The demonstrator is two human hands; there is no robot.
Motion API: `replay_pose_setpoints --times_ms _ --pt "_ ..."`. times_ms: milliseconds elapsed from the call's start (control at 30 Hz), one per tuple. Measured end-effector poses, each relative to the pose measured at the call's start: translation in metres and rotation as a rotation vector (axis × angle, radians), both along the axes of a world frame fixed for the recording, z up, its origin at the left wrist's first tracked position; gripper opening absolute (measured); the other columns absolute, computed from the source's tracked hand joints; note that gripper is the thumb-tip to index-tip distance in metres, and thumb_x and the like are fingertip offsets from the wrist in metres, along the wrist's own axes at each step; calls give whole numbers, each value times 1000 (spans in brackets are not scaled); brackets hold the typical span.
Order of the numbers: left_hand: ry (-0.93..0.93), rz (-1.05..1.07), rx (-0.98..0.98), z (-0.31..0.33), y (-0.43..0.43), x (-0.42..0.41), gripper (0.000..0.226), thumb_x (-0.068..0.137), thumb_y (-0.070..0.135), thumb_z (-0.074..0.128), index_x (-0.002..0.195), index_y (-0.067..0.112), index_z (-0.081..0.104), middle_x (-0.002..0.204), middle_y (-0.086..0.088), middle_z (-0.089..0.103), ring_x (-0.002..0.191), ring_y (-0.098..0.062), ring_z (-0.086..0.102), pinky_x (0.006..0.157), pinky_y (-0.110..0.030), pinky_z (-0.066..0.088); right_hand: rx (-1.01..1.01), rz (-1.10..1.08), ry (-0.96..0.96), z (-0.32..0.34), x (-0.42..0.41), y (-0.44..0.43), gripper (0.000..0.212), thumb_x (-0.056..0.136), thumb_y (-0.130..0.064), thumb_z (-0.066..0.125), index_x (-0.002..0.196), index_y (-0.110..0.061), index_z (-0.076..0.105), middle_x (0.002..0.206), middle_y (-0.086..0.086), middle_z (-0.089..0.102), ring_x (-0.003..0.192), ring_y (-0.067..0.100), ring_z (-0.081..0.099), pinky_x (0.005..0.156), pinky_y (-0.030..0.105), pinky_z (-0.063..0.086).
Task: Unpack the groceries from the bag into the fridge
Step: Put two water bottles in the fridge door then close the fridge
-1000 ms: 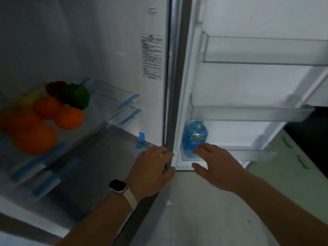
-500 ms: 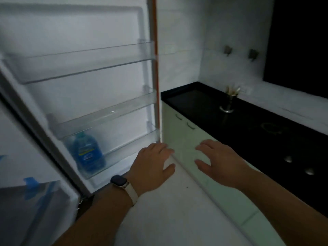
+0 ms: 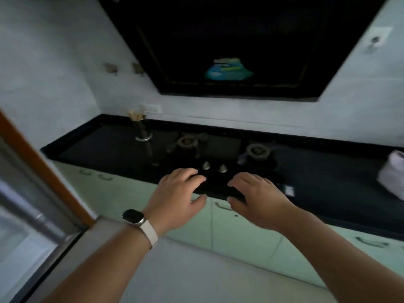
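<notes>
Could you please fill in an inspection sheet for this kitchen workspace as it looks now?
Surface: glossy black countertop with a built-in two-burner gas hob.
Job's things: white soft bundle, probably the bag, cut off at the counter's right end; grey fridge door at left; no groceries seen.
Clutter: upright metal utensil holder holding wooden sticks.
Grippers: left hand, white-strapped watch on its wrist, and right hand both open, empty, held out before the hob.
Cables: nothing seen.
Surroundings: black range hood, pale green cabinets, white wall socket.
</notes>
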State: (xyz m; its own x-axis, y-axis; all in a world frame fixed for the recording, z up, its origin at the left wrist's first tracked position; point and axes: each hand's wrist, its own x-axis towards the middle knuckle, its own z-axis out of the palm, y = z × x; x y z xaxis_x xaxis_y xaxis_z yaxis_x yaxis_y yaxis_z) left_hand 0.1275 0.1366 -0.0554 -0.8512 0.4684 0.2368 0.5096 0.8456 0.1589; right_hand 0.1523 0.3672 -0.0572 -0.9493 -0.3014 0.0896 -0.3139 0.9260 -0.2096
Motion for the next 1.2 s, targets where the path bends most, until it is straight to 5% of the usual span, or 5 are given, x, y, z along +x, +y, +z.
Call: replay_pose_setpoints --times_ms 167,633,900,1200 --pt "-32 -220 -17 -3 92 -26 49 93 49 49 138 27 50 144 8 42 135 -12 32 108 -32 29 -3 -202 -26 2 17 83 52 96 -55 40 143 -32 41 144 -13 40 133 13 38 111 32 28" --pt "-83 -734 8 -35 291 -104 59 90 59 31 132 27 56 138 4 51 130 -16 42 103 -35 36 77 -744 -130 -20 48 224 52 96 -59 36 142 -36 41 140 -11 42 133 17 40 110 35 30" --pt "-81 -960 15 -36 381 -166 56 90 57 34 128 26 59 133 1 56 126 -19 47 100 -40 41 91 -1007 -113 -10 20 277 72 83 -69 13 138 -37 45 141 -12 45 133 16 42 109 35 33" --pt "-120 -1192 -13 -51 467 -182 57 89 58 33 131 28 57 135 5 52 129 -13 42 103 -37 37 87 -1191 -164 -18 31 309 68 86 -69 17 142 -38 40 145 -10 40 136 17 38 110 36 30"
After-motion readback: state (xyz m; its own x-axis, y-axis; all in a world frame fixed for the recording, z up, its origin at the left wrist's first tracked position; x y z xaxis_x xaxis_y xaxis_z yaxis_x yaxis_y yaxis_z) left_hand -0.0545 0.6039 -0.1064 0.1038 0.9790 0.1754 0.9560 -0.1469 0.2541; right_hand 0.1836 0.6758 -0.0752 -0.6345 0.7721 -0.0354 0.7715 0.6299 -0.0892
